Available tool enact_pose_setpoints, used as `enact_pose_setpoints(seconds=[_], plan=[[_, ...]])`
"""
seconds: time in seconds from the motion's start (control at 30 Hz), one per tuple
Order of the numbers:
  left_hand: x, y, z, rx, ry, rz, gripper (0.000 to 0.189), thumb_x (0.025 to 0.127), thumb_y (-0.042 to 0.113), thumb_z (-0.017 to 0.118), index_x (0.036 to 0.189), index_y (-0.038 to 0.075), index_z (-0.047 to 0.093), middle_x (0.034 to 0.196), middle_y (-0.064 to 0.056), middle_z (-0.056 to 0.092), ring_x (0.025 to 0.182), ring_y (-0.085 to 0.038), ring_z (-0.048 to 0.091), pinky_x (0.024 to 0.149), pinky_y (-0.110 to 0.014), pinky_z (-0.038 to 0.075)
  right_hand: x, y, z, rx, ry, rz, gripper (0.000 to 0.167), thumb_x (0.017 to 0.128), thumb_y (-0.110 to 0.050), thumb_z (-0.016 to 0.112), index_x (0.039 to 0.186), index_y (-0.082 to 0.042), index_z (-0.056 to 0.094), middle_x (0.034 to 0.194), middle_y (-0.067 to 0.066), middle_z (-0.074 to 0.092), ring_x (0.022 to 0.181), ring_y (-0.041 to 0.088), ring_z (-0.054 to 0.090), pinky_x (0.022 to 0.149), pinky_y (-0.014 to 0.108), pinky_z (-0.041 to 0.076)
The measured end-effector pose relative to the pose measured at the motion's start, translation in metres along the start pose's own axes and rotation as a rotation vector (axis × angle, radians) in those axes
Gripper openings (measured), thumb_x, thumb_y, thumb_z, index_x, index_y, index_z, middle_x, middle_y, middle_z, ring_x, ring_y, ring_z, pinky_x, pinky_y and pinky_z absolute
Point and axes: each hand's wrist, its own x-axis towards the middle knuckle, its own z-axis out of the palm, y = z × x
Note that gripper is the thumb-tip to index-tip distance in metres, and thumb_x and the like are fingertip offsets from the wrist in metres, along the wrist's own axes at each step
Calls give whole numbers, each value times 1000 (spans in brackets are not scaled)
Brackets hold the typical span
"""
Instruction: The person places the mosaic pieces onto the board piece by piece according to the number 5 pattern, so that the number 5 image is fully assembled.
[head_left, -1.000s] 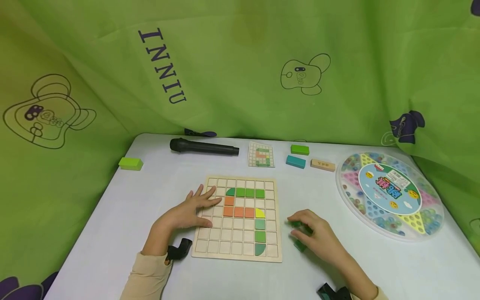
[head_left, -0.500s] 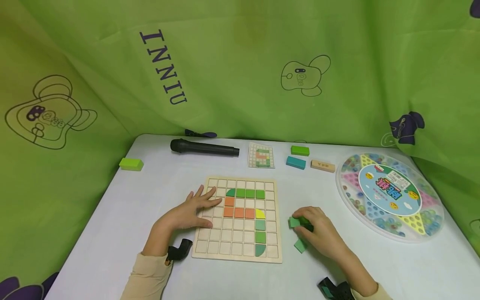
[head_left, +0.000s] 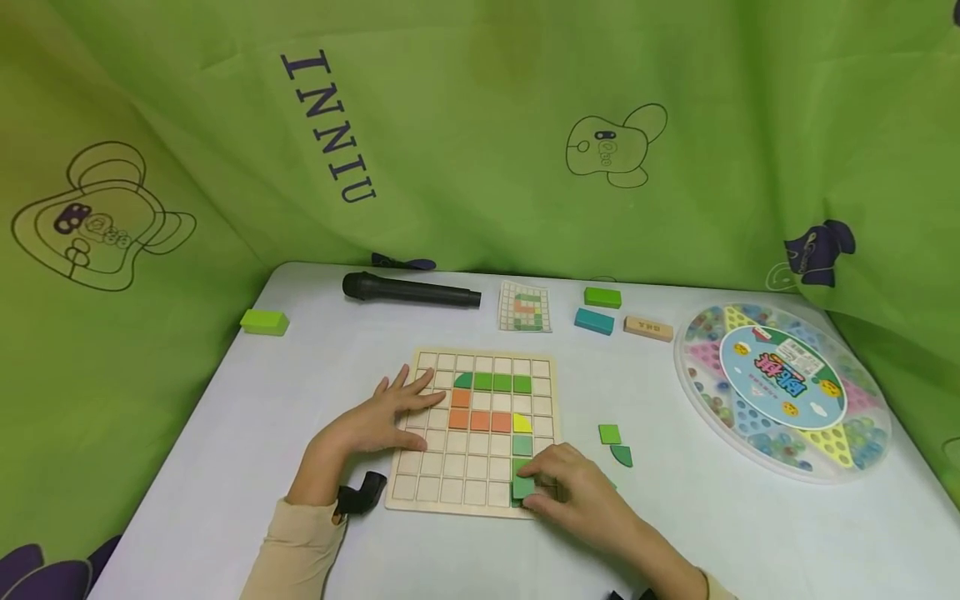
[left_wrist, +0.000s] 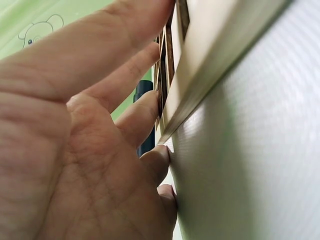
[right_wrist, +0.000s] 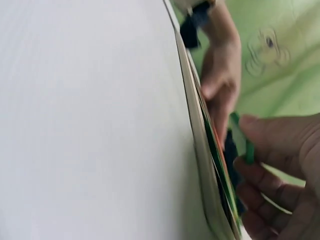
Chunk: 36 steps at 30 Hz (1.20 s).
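A square wooden grid board (head_left: 450,467) lies on the table, holding green, orange and yellow tiles in some cells. Across its left edge my left hand (head_left: 375,419) rests with fingers spread, thumb and fingertips on the wood. My right hand (head_left: 585,496) is over the lower right of the board and pinches a green tile (head_left: 522,487) between thumb and fingertips. Seen edge-on in the right wrist view, that green tile (right_wrist: 249,150) is thin and held apart from the board. Right of the board lie a light green square tile (head_left: 610,433) and a dark green quarter-round tile (head_left: 621,456).
A pattern card (head_left: 524,307) lies beyond the board, beside a black microphone (head_left: 412,291). Green (head_left: 602,297), blue (head_left: 594,322) and wooden blocks (head_left: 648,328) are at the back right. A round marble game case (head_left: 855,392) occupies the right; another green block (head_left: 264,322) is far left.
My right hand has picked a green tile from the loose pieces and carried it left over the board's lower right. My left hand has stayed on the board's edge.
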Motion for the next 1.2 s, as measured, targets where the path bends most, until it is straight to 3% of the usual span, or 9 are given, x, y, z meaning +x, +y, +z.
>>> enact_pose_setpoints(seconds=[0.2, 0.33, 0.57, 0.73, 0.9, 1.2], plan=[[-1, 1, 0, -2, 6, -2, 73, 76, 31, 76, 141, 17, 47, 158, -11, 15, 145, -40, -6, 116, -58, -5, 8, -7, 21, -117, -3, -93, 24, 77, -25, 77, 98, -20, 68, 97, -16, 60, 94, 3, 50, 81, 21, 47], [-1, 2, 0, 0, 5, -5, 72, 77, 31, 76, 141, 17, 47, 159, -11, 16, 145, -41, -6, 116, -58, -5, 11, -9, 28, -195, 13, -104, 23, 75, -27, 78, 96, -21, 68, 94, -15, 57, 93, 4, 49, 82, 23, 45], [-3, 1, -2, -5, 7, -12, 72, 76, 31, 76, 141, 16, 47, 158, -11, 15, 145, -41, -6, 115, -58, -5, 13, -9, 32, -207, 1, -104, 26, 75, -30, 78, 97, -20, 70, 94, -15, 53, 94, 5, 46, 84, 24, 44], [-5, -2, 1, -20, 9, -6, 73, 76, 31, 76, 141, 17, 46, 159, -12, 14, 145, -41, -7, 115, -58, -6, 10, -7, 24, -176, -23, -110, 33, 77, -32, 77, 105, -18, 68, 105, -12, 56, 102, 7, 49, 89, 27, 46], [-4, -2, 3, -25, 5, -3, 73, 76, 31, 76, 141, 17, 46, 159, -11, 14, 145, -40, -8, 115, -57, -6, -1, 1, 1, -138, -23, 7, 36, 79, -29, 76, 111, -17, 65, 116, -11, 58, 112, 9, 51, 93, 33, 48], [-1, 0, -1, -23, -4, -9, 75, 76, 33, 76, 142, 18, 45, 159, -9, 13, 145, -38, -9, 116, -57, -6, -44, 21, -39, -269, 27, 247, 46, 70, -23, 83, 112, -18, 65, 112, -13, 60, 106, 9, 57, 87, 35, 52]])
